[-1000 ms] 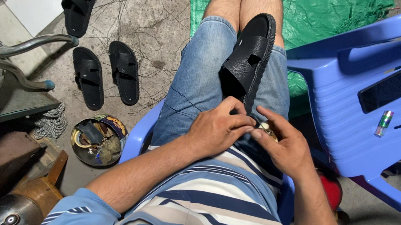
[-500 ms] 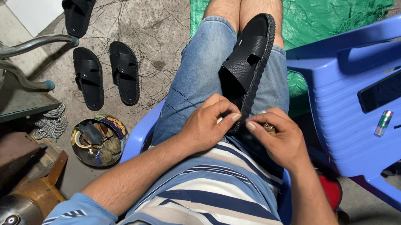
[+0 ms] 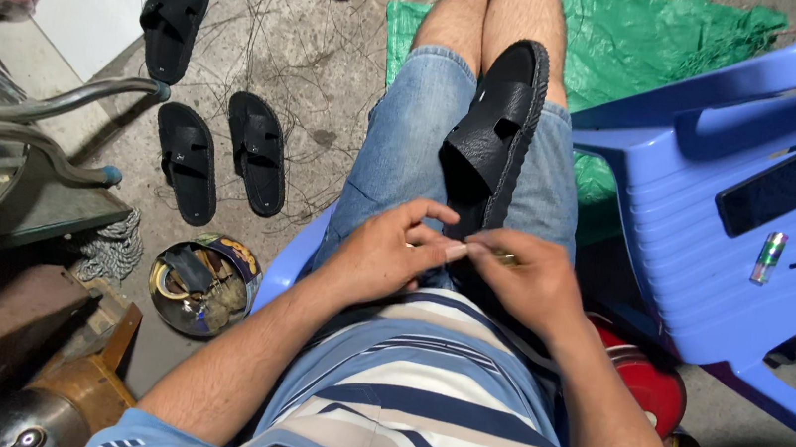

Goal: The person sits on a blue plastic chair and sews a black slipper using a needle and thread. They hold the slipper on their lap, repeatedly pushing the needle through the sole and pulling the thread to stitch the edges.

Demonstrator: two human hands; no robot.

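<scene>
On the lap, a black sandal [image 3: 497, 125] is being worked at its heel end.

From the head view, the sandal is laid along the right thigh; three finished-looking sandals [image 3: 217, 148] are seen on the floor. Left hand [image 3: 385, 252] and right hand [image 3: 526, 280] are pinched narrow, fingertips touching over something small, not identifiable.

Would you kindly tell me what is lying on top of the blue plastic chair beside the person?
On the blue plastic chair lie a flat black phone and a small green cylindrical lighter. Its seat's far right runs out of frame, unseen.
</scene>
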